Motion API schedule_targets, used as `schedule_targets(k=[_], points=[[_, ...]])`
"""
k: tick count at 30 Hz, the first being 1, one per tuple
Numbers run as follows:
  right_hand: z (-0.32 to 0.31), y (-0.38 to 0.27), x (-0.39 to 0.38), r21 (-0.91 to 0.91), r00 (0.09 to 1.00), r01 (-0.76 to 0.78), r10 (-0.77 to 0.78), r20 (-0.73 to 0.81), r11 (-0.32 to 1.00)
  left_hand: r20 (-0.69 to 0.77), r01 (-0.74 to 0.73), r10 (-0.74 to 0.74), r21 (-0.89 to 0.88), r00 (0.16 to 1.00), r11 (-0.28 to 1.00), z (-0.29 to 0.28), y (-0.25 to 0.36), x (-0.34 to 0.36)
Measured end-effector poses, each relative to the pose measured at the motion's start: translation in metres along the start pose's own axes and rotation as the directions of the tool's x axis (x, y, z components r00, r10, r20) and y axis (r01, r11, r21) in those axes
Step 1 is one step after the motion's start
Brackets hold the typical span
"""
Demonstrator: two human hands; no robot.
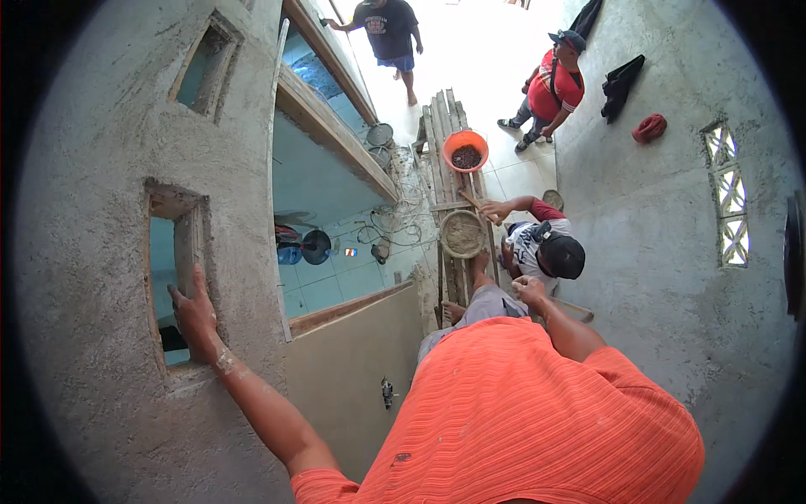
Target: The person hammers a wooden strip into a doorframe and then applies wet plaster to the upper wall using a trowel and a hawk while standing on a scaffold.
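left hand (195,315) flat and spread, fingers apart, palm pressed on the inner edge of a small rectangular wall opening (172,277) in the grey rendered wall (101,210); thumb hooks toward the opening's right jamb. holds nothing. wrist speckled with pale mortar.

the wall opening: raw, rough-edged, unpainted plaster around it, pale blue showing through from the room behind. sits low on the wall, below and left of a second, smaller opening (204,71) higher up.

right hand (529,290) well to the right of the wall opening, out past the orange shirt (537,412), fingers curled loosely together; whether it grips anything, cannot tell.

right of the wall opening, far below: a wooden plank scaffold (445,143) carrying a grey pan of mortar (463,233) and, further along, an orange tub (465,151) with dark contents. a person in a black cap (561,254) crouches just beside the grey pan, one arm stretched to it. two more people stand beyond the orange tub on the pale tiled floor (520,176). between the wall opening and the scaffold, a blue-tiled room seen from above.
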State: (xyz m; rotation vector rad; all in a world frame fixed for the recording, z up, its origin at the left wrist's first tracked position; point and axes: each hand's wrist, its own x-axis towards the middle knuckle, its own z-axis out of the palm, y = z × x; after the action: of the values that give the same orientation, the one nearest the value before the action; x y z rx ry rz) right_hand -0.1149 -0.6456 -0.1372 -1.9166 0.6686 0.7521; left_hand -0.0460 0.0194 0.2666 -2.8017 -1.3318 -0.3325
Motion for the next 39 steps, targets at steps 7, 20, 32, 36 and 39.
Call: schedule_targets(k=[7, 20, 32, 36, 39], points=[[0.008, 0.041, -0.010, -0.042, 0.996, -0.004, 0.001, -0.087, 0.999, -0.001, -0.003, 0.003, -0.017, 1.000, 1.000, 0.002, -0.002, 0.001], [0.024, 0.055, -0.011, 0.085, 0.984, -0.063, 0.076, -0.159, 0.994, 0.042, -0.049, 0.053, -0.080, 0.998, 0.996, -0.003, -0.004, 0.004], [0.058, 0.107, -0.014, 0.175, 0.963, -0.143, 0.178, -0.204, 0.974, 0.131, -0.045, 0.062, -0.124, 0.989, 0.991, -0.004, -0.006, 0.012], [0.074, 0.124, -0.036, 0.203, 0.939, -0.279, 0.310, -0.145, 0.939, 0.105, -0.025, 0.030, -0.048, 0.994, 0.999, -0.002, -0.003, 0.013], [0.097, 0.160, -0.037, 0.145, 0.920, -0.324, 0.347, -0.179, 0.935, 0.149, -0.075, 0.104, -0.189, 0.983, 0.979, -0.015, 0.011, -0.006]])
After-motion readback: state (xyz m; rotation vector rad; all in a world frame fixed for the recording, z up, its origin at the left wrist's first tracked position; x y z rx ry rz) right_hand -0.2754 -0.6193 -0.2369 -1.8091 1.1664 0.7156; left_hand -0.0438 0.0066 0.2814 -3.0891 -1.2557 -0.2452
